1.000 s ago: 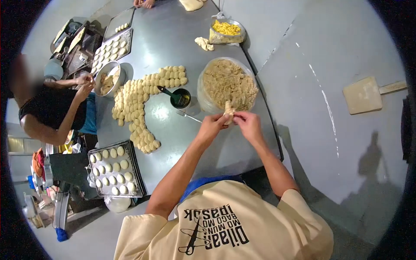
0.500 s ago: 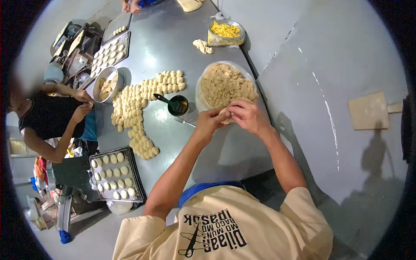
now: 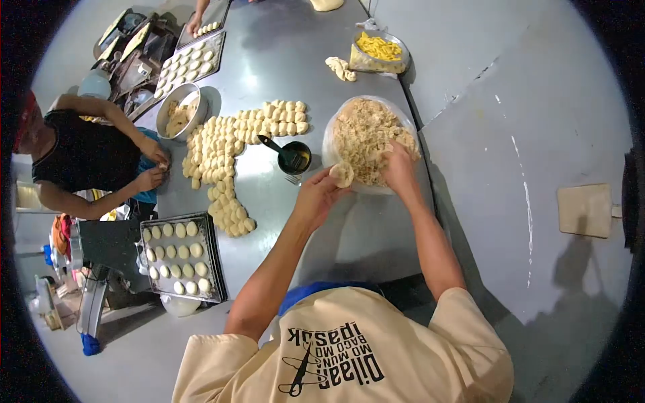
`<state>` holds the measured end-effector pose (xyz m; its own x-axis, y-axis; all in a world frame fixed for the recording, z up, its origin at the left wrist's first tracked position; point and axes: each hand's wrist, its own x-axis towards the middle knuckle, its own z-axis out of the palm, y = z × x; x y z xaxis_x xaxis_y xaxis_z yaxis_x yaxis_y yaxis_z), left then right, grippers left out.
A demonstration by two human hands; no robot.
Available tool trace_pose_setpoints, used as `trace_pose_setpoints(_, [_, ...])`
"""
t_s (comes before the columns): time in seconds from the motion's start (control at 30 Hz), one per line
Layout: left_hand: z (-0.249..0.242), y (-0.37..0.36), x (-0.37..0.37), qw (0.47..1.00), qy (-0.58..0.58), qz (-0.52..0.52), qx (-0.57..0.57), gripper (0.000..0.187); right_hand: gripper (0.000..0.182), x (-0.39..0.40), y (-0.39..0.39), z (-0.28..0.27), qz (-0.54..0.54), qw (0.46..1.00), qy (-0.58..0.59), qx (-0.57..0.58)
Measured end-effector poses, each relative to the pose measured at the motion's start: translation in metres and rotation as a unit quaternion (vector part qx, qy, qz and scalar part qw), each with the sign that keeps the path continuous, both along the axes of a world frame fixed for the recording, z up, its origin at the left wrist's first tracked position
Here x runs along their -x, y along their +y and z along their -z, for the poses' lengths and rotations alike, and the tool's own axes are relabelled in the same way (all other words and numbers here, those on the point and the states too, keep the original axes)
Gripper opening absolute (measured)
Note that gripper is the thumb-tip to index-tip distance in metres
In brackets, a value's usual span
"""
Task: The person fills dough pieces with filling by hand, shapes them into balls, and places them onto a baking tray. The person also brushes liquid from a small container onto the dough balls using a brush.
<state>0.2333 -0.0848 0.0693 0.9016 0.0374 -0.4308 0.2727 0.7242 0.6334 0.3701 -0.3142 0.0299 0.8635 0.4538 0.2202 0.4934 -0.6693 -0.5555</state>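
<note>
My left hand [image 3: 318, 196] holds a flattened round of dough [image 3: 342, 175] with a little filling visible on it, fingers closed around its edge. Just to the right, my right hand [image 3: 400, 171] reaches into a large bowl of crumbly tan filling [image 3: 366, 131]; its fingertips are sunk in the filling and blurred, so their grip is hidden. A dark cup [image 3: 295, 158] with a green-handled brush [image 3: 282, 149] stands left of the bowl, and a fork [image 3: 293, 179] lies beside it. Many small dough balls [image 3: 218, 151] are clustered farther left on the metal table [image 3: 269, 80].
Trays of dough rounds stand at the near left [image 3: 181, 255] and far left [image 3: 191, 64]. A co-worker [image 3: 91, 154] works beside a metal bowl [image 3: 183, 111]. A container of yellow strips [image 3: 379, 50] and a dough lump [image 3: 340, 68] sit behind the filling bowl. Another person's hand [image 3: 195, 25] touches a far tray.
My hands have separated: the left keeps the dough, now showing its round face, while the right has moved into the filling. The view has shifted slightly. The co-worker's hands have lowered.
</note>
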Motion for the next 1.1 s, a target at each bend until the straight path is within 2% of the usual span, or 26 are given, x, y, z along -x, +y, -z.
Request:
trace_pose_setpoints(0.07, [-0.012,0.012,0.014,0.999,-0.018,0.024,-0.043,0.049,0.051,0.001,0.007,0.013,-0.008,1.000,-0.026,-0.010])
trace_pose_setpoints(0.1, [-0.019,0.018,0.017,0.997,-0.031,0.028,-0.060,0.048,0.048,0.006,0.020,-0.001,-0.001,0.978,0.170,-0.125])
trace_pose_setpoints(0.13, [-0.027,0.023,0.025,0.996,-0.040,0.030,-0.075,0.048,0.045,0.024,0.040,-0.032,0.006,0.904,0.362,-0.229])
trace_pose_setpoints(0.17, [-0.029,0.027,0.034,0.994,-0.047,0.034,-0.090,0.047,0.043,0.041,0.054,-0.055,0.019,0.781,0.537,-0.318])
trace_pose_setpoints(0.27, [-0.025,0.038,0.058,0.985,-0.039,0.024,-0.165,0.041,0.033,0.071,0.073,-0.077,-0.070,0.710,0.643,-0.278])
trace_pose_setpoints(0.37, [-0.032,0.054,0.082,0.955,0.022,0.005,-0.296,0.037,0.032,0.097,0.094,-0.080,-0.110,0.796,0.534,-0.263])
trace_pose_setpoints(0.47, [-0.012,0.069,0.107,0.952,0.057,-0.025,-0.300,0.036,0.028,0.125,0.123,-0.059,-0.075,0.792,0.520,-0.311])
trace_pose_setpoints(0.57, [0.001,0.075,0.140,0.956,0.085,-0.053,-0.274,0.033,0.027,0.152,0.146,-0.020,-0.071,0.807,0.515,-0.280])
trace_pose_setpoints(0.67, [0.015,0.082,0.163,0.969,0.128,-0.081,-0.196,0.030,0.024,0.185,0.170,0.019,-0.071,0.927,0.311,-0.197])
trace_pose_setpoints(0.7, [0.021,0.084,0.170,0.972,0.145,-0.089,-0.163,0.029,0.025,0.191,0.174,0.029,-0.093,0.929,0.311,-0.180])
trace_pose_setpoints(0.77, [0.059,0.093,0.180,0.965,0.172,-0.091,-0.178,0.029,0.026,0.197,0.182,0.044,-0.135,0.931,0.306,-0.146])
trace_pose_setpoints(0.87, [0.102,0.104,0.186,0.944,0.215,-0.048,-0.245,0.025,0.024,0.213,0.180,0.053,-0.245,0.956,0.099,-0.130])
trace_pose_setpoints(0.9, [0.108,0.107,0.186,0.933,0.231,-0.026,-0.274,0.023,0.026,0.214,0.181,0.063,-0.253,0.955,0.111,-0.106])
trace_pose_setpoints(1.0, [0.114,0.105,0.190,0.961,0.184,-0.020,-0.207,0.021,0.031,0.213,0.184,0.086,-0.260,0.957,0.122,-0.030])
trace_pose_setpoints(1.07, [0.083,0.103,0.181,0.859,0.203,0.033,-0.469,0.021,0.029,0.208,0.190,0.084,-0.248,0.964,0.092,0.019])
trace_pose_setpoints(1.1, [0.073,0.102,0.179,0.781,0.207,0.059,-0.587,0.021,0.026,0.208,0.193,0.082,-0.228,0.961,0.153,0.019])
